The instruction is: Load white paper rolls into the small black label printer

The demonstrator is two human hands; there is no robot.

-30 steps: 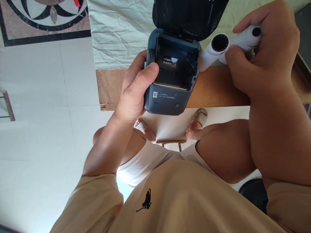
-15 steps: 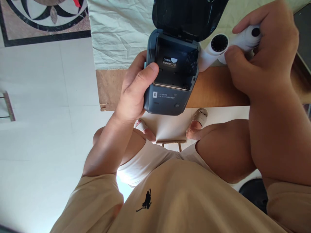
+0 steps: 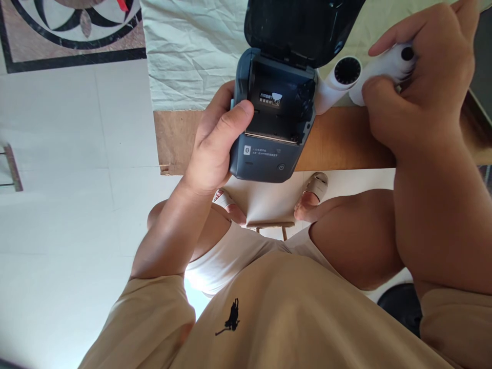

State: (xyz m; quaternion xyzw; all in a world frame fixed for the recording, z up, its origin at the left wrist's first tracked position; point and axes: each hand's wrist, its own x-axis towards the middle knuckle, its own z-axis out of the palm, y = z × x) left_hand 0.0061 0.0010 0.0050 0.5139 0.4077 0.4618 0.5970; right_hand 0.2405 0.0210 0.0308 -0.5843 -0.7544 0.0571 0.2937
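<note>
Your left hand (image 3: 215, 148) is gripping the label printer (image 3: 269, 133) from its left side: thumb lying across the top edge by the paper bay, other fingers wrapped behind the body, so it's closed round the unit. You're holding the printer just off the near edge of the table (image 3: 338, 143), above your knees. Its long axis is running away from you, control end w/ the power button nearest you, hinge end farthest. The lid (image 3: 300, 25) is standing open, tilted up and back over the cloth. Printer is dark blue-grey w/ rounded corners; the bay is showing empty black walls and a small white-on-black sticker inside; small white print and a Bluetooth mark on the front face.

Your right hand (image 3: 418, 87) is pinching a white paper roll (image 3: 384, 66), thumb under, fingers curled over the top, so it's closed on it. That roll's axis is lying approx left-right, tilted a bit, its black core hole peeking out by your fingers. A second roll (image 3: 338, 82) is lying just beside it, touching the printer's right side, its dark ribbed core end facing you.

Further out: a crumpled pale cloth (image 3: 188, 51) is covering the far part of the table, w/ white floor tiles (image 3: 69, 154) to the left.
</note>
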